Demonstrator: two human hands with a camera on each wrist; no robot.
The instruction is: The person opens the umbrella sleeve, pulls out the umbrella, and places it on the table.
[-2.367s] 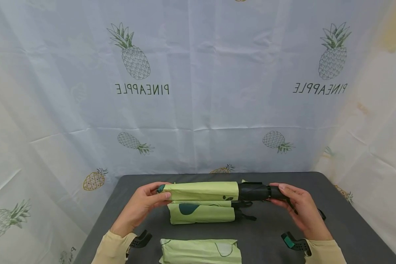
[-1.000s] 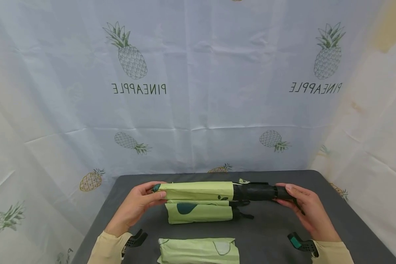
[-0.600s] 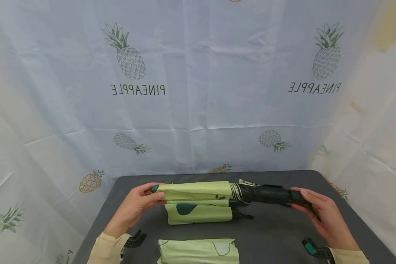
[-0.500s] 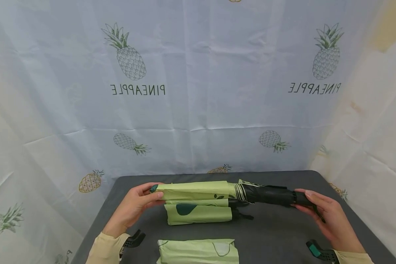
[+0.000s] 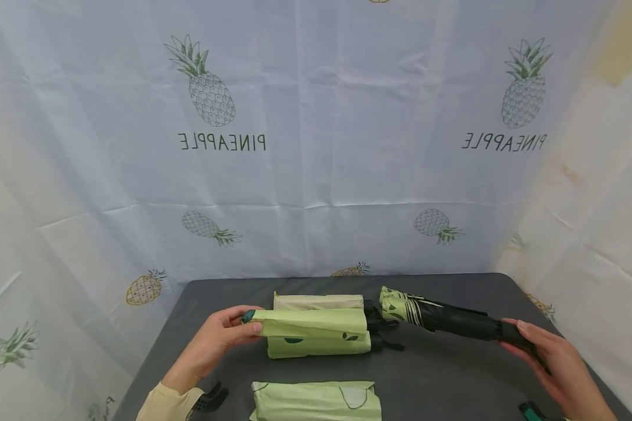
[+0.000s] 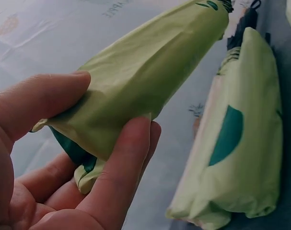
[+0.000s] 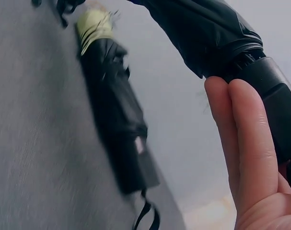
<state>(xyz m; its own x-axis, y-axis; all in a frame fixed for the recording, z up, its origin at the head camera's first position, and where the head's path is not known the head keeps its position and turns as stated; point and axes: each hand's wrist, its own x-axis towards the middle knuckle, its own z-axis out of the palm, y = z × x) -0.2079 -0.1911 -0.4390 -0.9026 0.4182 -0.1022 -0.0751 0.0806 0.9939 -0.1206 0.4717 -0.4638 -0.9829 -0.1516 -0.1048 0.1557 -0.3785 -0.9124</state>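
Observation:
My left hand [image 5: 205, 346] pinches the closed end of a light green umbrella sleeve [image 5: 313, 323] with a dark green tip. In the left wrist view, thumb and fingers hold its gathered cloth. The handle of a folded black umbrella [image 5: 460, 321] is in my right hand [image 5: 560, 362]; its striped green end points left, apart from the sleeve's mouth. The right wrist view shows fingers [image 7: 253, 129] lying along that black handle [image 7: 272, 91]. A second bare umbrella [image 7: 109, 91] lies on the table behind it, mostly hidden in the head view.
Beneath the held sleeve, two umbrellas in green sleeves lie side by side, the nearer one [image 5: 318, 349] and the farther one [image 5: 318, 302]. Another light green sleeve [image 5: 316, 400] lies at the front of the grey table [image 5: 442, 386]. A pineapple-print curtain [image 5: 347, 175] hangs behind.
My right hand has moved right and toward me, drawing the black umbrella fully out of the sleeve. The left hand with the sleeve has dropped slightly, showing the farther sleeved umbrella.

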